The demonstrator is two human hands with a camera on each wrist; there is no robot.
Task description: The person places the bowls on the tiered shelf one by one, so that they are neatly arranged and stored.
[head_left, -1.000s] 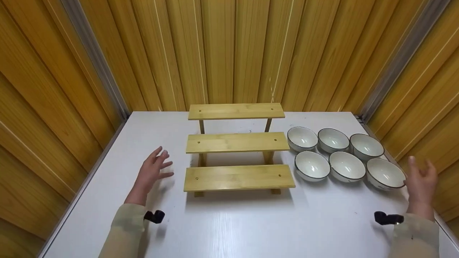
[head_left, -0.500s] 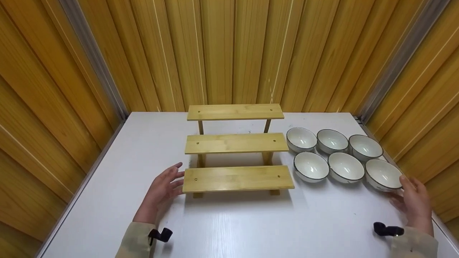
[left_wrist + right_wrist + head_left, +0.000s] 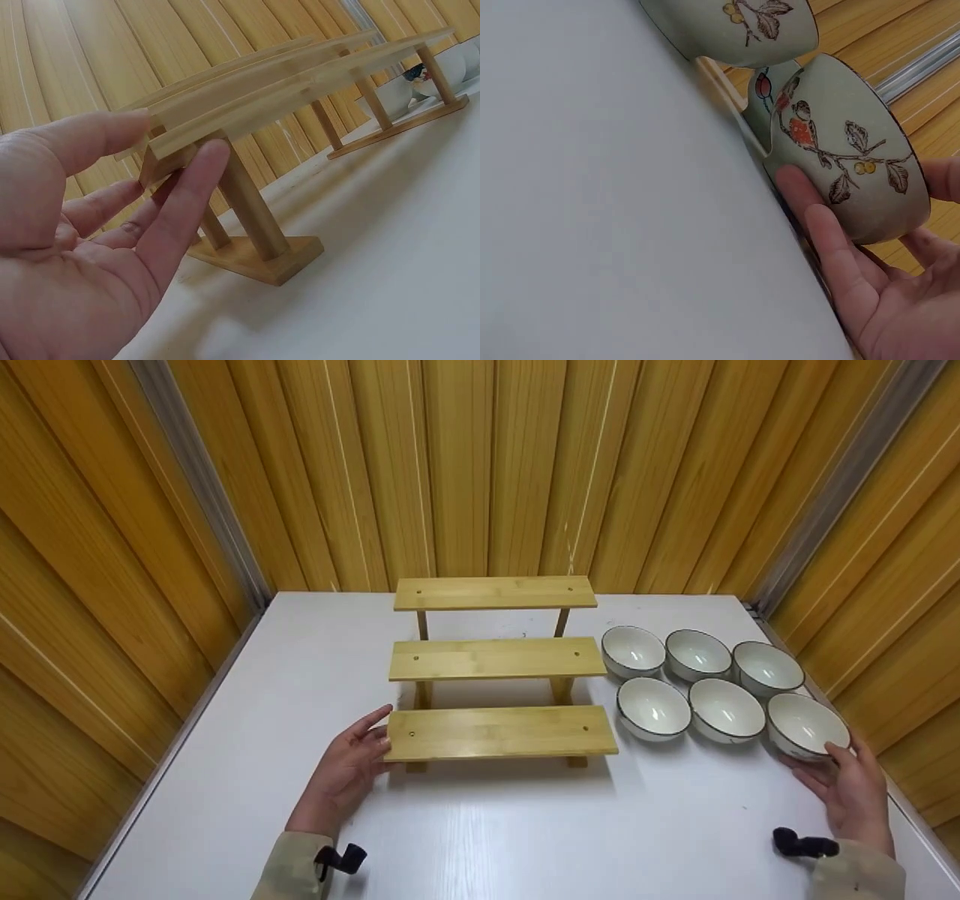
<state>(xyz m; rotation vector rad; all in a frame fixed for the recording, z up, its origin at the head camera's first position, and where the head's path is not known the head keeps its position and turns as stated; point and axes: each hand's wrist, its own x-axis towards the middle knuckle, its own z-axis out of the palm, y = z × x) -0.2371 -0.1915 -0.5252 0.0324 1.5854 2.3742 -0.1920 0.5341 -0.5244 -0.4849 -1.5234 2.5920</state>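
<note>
A three-tier wooden display stand [image 3: 501, 733] stands in the middle of the white table. At the left end of its lowest shelf, my left hand [image 3: 349, 769] grips the board, thumb at the upper edge and fingers beneath, as the left wrist view shows. To the right of the stand sit several white bowls with dark rims in two rows. My right hand [image 3: 855, 787] holds the front-right bowl [image 3: 808, 726], thumb on its rim and fingers under its side. The right wrist view shows a bird and branch painted on this bowl [image 3: 840, 150].
The neighbouring front-row bowls [image 3: 726, 709] stand close beside the held one, with a back-row bowl [image 3: 766, 667] right behind it. Wood-patterned walls [image 3: 517, 472] enclose the white table [image 3: 525, 832] at the back and sides.
My left hand has moved right and toward me to the lowest shelf's end and taken hold. The right hand has come down and left onto the front-right bowl and gripped it.
</note>
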